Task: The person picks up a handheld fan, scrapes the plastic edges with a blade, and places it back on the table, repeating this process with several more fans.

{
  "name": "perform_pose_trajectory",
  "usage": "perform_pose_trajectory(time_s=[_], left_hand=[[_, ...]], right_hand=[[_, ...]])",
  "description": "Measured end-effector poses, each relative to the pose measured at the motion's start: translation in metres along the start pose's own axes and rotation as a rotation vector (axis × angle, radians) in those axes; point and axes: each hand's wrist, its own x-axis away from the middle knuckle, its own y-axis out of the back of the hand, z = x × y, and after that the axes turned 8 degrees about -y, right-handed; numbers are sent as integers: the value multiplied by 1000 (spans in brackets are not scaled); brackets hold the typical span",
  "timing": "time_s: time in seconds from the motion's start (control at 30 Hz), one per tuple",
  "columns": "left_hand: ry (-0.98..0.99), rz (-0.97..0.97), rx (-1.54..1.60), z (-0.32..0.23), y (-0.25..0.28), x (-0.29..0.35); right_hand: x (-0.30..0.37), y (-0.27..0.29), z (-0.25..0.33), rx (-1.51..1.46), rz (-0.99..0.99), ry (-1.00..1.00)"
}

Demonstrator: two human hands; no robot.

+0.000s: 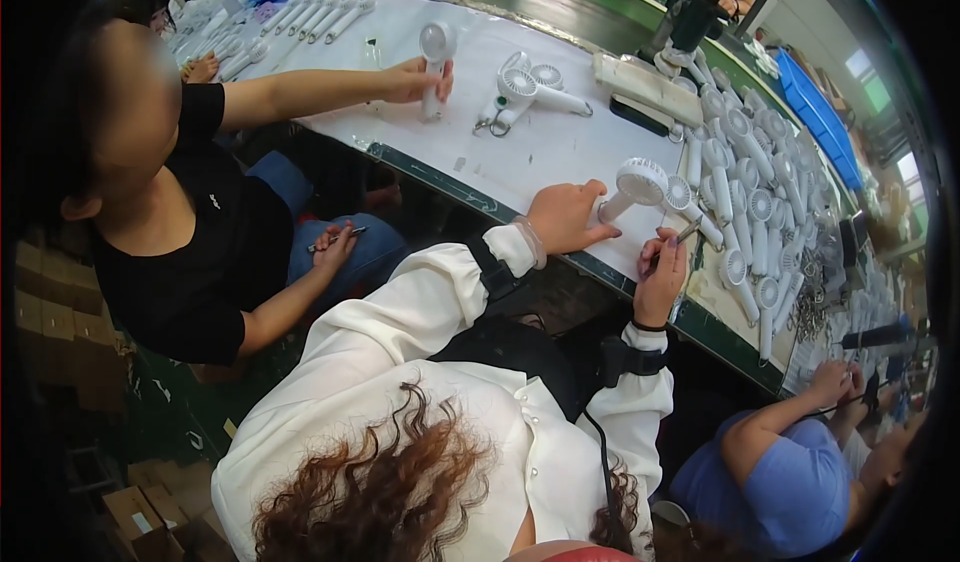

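My left hand [568, 220] is at the front edge of the white-covered table, its fingers closed round the handle end of a white handheld fan [641, 181]. The fan's round head tilts up and to the right. Just right of it, my right hand [660, 280] grips a slim, pen-like metal tool [689, 230]. The tool's tip points up and right; its exact kind is too small to tell. Another white handheld fan [692, 210] lies close beyond the one I hold, at the edge of a large pile.
A heap of white handheld fans [760, 207] covers the table's right side. Several more fans [525, 87] with metal rings lie at the centre, beside a white box-like device [648, 95]. On the left, a co-worker holds up a fan [437, 47]; another person sits at lower right.
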Motion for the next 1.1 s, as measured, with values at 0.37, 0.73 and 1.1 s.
perform_pose_trajectory(time_s=[0.37,0.73,1.1], left_hand=[[11,6,-8,0,0,1],[6,8,-2,-1,3,3],[3,6,1,-2,4,3]], right_hand=[[0,-5,-2,-69,-22,13],[1,-4,-2,-32,-13,15],[1,-2,-3,-33,-12,27]])
